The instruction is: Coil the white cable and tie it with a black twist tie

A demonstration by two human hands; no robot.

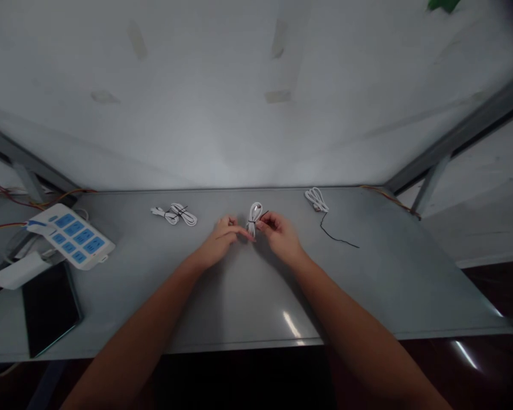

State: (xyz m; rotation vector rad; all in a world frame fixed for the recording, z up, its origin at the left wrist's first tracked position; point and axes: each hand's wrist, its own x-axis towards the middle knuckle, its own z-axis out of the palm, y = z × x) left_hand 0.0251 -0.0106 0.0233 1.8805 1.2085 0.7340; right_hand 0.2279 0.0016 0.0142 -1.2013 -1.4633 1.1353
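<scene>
A coiled white cable (255, 213) is held up between my hands over the grey table, bound near its middle with a black twist tie (252, 222). My right hand (279, 232) pinches at the cable's right side with thumb and forefinger. One dark end of the tie pokes out above those fingers. My left hand (222, 238) is on the other side, its forefinger stretched out against the cable's lower end and the thumb apart from it. Whether the left fingers grip anything is not plain, but nothing shows between them.
A tied white cable (183, 214) lies to the left. At the right is another coil (316, 199) with a loose black tie (336, 238) trailing from it. A power strip (74, 236), white adapter (22, 270) and dark tablet (51, 309) occupy the left end. A wall (222, 114) backs the table.
</scene>
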